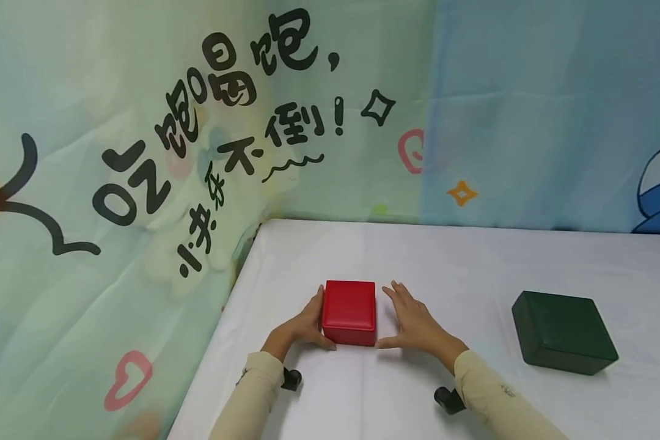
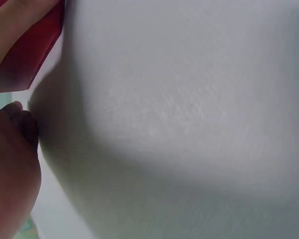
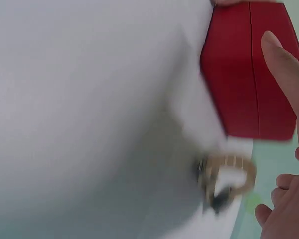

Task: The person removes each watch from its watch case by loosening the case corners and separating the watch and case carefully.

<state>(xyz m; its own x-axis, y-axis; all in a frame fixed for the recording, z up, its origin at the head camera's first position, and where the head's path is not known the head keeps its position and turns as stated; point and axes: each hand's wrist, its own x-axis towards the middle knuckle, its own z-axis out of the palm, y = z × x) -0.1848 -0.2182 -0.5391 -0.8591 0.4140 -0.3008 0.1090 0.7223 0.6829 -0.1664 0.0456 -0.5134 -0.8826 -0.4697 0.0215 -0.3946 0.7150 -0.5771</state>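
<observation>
A red box (image 1: 349, 308) with a shut lid sits on the white table between both hands. My left hand (image 1: 306, 324) lies along the box's left side, thumb at its front left corner and fingertips at its edge. In the left wrist view a straight finger overlaps the red box (image 2: 32, 50). My right hand (image 1: 415, 321) is spread just right of the box, with a gap between in the head view. From the right wrist, the thumb (image 3: 284, 62) overlaps the red box (image 3: 239, 74), and a blurred brown-and-dark loop (image 3: 226, 179), resembling a wristwatch, shows beside it.
A dark green box (image 1: 563, 330) stands on the right part of the table (image 1: 418, 256), beyond my right hand. Printed cloth (image 1: 330, 189) hangs along the left side and behind the table. A small black device (image 1: 449, 400) is worn at the right wrist.
</observation>
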